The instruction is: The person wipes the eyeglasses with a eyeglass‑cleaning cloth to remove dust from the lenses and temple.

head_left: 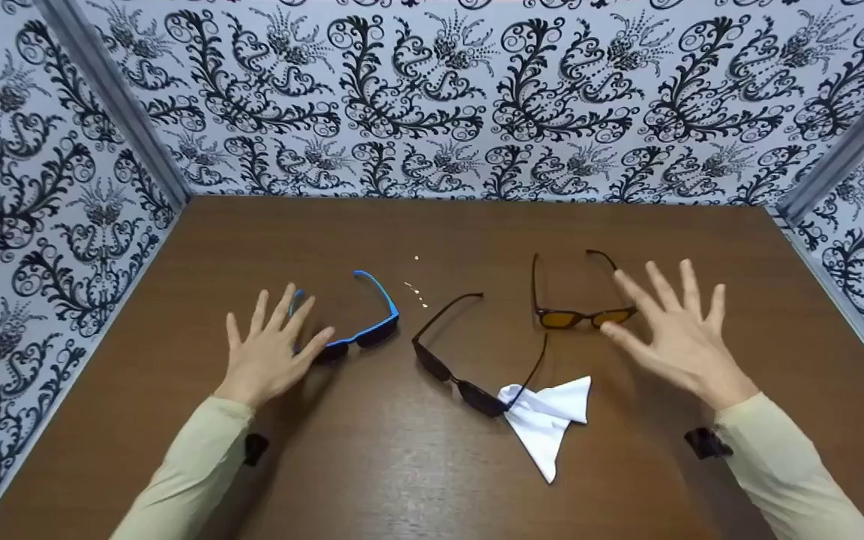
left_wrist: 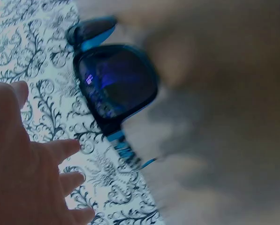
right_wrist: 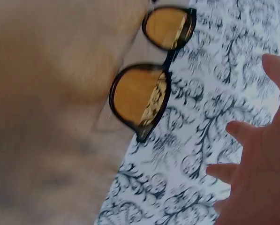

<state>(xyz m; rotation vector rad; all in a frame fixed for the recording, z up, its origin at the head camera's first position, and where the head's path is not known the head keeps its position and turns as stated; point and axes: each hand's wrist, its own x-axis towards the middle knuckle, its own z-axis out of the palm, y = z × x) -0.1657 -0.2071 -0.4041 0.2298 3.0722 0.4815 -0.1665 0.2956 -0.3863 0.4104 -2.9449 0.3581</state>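
Observation:
My left hand (head_left: 268, 352) has its fingers spread and holds nothing. It overlaps the left side of blue-framed sunglasses (head_left: 378, 330) in the head view; their dark lens (left_wrist: 118, 84) fills much of the left wrist view. My right hand (head_left: 683, 337) is also spread and empty, beside black-framed glasses with amber lenses (head_left: 561, 319), seen close in the right wrist view as amber lenses (right_wrist: 140, 96). Between the hands lie dark sunglasses (head_left: 453, 375), temples unfolded and set at a slant. One end of them overlaps a crumpled white cloth (head_left: 544, 427).
All of this lies on a brown wooden table (head_left: 372, 480). Small pale specks (head_left: 417, 291) show near its middle. Walls with a black-and-white scroll pattern (head_left: 447, 97) enclose the back and both sides. Dark wrist devices (head_left: 708, 442) sit at both sleeves.

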